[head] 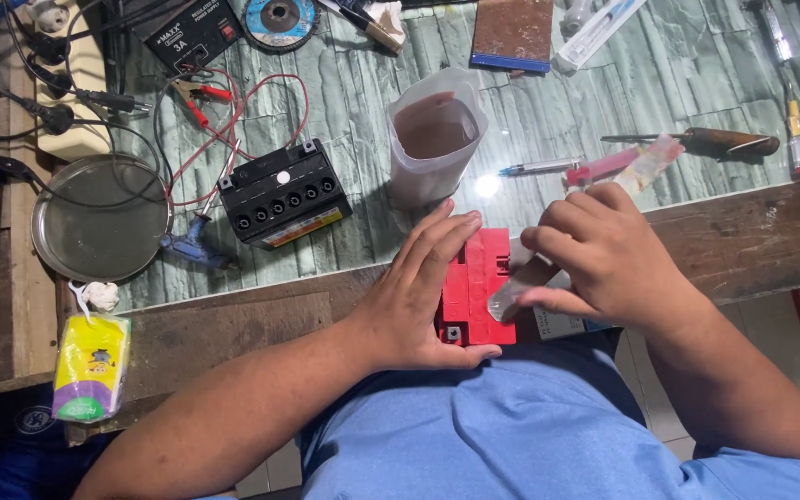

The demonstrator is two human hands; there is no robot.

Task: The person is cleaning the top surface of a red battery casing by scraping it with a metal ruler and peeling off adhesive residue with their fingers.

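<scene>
Holding a red battery [476, 282] at the near edge of the surface [696, 65], the left hand [418, 296] lies flat against the battery's left side, fingers straight and together, thumb tucked under the near corner; it braces the case and does not close around it. The right hand [604, 259] rests over the battery's right edge, thumb and fingers pinched on a clear strip [509, 298] that looks like tape or film, touching the red top. A pale patch already lies on the top face, so part of the covering seems done; the strip in the pinch is not yet pressed flat.

Far and left, a black battery [281, 193] sits with its row of filler holes open, red leads [219, 102] beside it. A cup [437, 134] of brownish liquid stands just beyond the red battery. A syringe [541, 168] lies right of the cup, untouched. A round metal lid [99, 218] lies at far left.
</scene>
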